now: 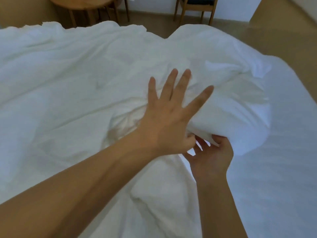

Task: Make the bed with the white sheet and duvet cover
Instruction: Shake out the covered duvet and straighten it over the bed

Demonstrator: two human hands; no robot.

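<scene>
A rumpled white duvet [72, 86] covers most of the bed, bunched into a thick fold at the centre right. My left hand [169, 115] lies flat on that bunch with its fingers spread wide, holding nothing. Just below it, my right hand [211, 155] reaches up from underneath and grips the lower edge of the folded duvet with its fingers. The smooth white sheet [277, 177] shows bare along the right side of the bed.
Beyond the far edge of the bed stands a round wooden table [82, 4] at the back left and a wooden chair [195, 7] at the back right. Tan floor [274, 40] runs along the bed's right side.
</scene>
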